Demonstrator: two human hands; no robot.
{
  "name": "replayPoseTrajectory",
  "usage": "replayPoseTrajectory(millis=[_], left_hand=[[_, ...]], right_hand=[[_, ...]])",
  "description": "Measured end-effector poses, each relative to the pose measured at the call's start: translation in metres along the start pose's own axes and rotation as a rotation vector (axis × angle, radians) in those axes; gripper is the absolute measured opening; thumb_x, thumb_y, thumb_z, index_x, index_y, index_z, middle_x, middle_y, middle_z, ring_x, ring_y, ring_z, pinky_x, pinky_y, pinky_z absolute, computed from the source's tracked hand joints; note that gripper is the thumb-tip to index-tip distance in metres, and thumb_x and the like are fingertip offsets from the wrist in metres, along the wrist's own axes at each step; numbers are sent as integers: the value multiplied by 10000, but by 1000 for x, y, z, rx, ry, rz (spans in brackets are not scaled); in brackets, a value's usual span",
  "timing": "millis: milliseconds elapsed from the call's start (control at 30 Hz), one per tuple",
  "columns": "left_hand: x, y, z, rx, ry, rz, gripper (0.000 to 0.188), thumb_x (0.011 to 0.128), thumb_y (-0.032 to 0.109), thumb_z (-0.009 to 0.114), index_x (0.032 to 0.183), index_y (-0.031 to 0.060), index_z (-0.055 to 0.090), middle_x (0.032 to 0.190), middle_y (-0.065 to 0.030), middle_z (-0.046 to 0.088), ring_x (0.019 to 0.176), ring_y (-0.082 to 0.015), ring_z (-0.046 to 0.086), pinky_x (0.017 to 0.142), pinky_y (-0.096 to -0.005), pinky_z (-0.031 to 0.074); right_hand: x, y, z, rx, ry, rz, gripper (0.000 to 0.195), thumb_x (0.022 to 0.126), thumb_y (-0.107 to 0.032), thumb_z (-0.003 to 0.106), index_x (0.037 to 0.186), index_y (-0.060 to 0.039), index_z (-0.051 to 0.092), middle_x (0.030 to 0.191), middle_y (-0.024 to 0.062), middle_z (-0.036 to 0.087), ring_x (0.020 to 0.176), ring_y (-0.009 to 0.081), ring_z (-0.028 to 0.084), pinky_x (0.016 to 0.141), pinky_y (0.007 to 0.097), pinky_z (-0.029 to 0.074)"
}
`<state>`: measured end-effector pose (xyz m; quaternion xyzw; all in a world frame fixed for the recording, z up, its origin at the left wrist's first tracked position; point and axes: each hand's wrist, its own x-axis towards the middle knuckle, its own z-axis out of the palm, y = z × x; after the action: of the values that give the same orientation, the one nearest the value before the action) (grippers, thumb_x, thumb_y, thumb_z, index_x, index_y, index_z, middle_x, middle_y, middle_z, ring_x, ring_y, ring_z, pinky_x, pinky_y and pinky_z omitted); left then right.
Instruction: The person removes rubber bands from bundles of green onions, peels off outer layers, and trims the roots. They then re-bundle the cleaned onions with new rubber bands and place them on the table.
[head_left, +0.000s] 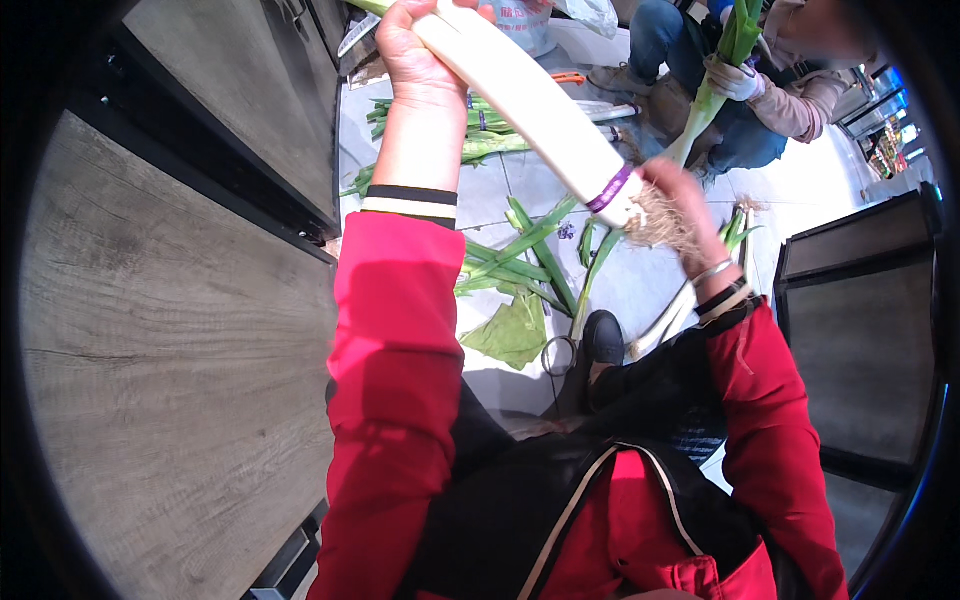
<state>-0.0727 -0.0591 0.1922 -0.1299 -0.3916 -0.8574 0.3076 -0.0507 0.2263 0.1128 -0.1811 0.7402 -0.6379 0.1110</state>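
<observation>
My left hand (424, 64) grips a thick bundle of white-stalked leeks or large scallions (525, 105) near its greener end, at the top of the view. The bundle slants down to the right, and a purple band (611, 187) circles it just above the roots. Beside the shaggy, pale brown roots (660, 221) is my right hand (684, 199), blurred and partly behind them. Whether its fingers close on the roots cannot be made out. Below the bundle, loose green leaves (536, 251) lie on the tiled floor.
A crouching person's gloved hand (735, 81) holds another leek (701, 112). Banded bundles (495, 142), an orange-handled tool (568, 78) and a plastic bag (525, 45) are farther off. Near my shoe (604, 337) lie a green cloth-like piece (514, 334) and a ring (559, 355). Wood-grain panels (180, 337) stand left.
</observation>
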Motion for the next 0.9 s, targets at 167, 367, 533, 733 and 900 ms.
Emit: replayPoseTrajectory(millis=[167,367,533,733,900], left_hand=[[18,-30,-29,-66,37,6,552,851,406,364,1194,-24,401,1053,-130,518,935,-236,516,818,-384,432],[38,-61,-55,-334,-7,-253,294,856,259,376,971,17,494,721,-82,528,622,-220,535,550,-325,474],[39,-75,-76,-430,-163,-369,162,836,223,414,867,77,478,611,-22,446,482,-173,455,432,-289,401],[30,-77,-82,-377,-49,-399,185,839,182,399,701,96,488,556,-10,430,449,-170,437,415,-269,382],[3,-60,-61,-137,164,-478,363,710,113,521,1037,-36,474,815,-181,574,709,-274,591,665,-402,521]], right_hand=[[-50,10,95,379,-237,612,155,866,-107,472,957,1,537,842,66,594,764,143,587,748,250,484],[-88,-58,124,404,-566,441,147,844,-45,475,973,13,515,953,115,577,803,173,597,788,281,463],[-60,-88,58,344,-387,-84,157,844,-60,506,989,-3,530,867,85,581,784,149,578,777,310,467],[-21,-70,7,71,178,-128,129,832,-80,548,921,9,574,833,50,588,700,107,545,657,231,453],[-2,-36,-53,-367,331,-177,133,812,-79,578,893,25,586,771,13,579,676,63,517,615,185,420]])
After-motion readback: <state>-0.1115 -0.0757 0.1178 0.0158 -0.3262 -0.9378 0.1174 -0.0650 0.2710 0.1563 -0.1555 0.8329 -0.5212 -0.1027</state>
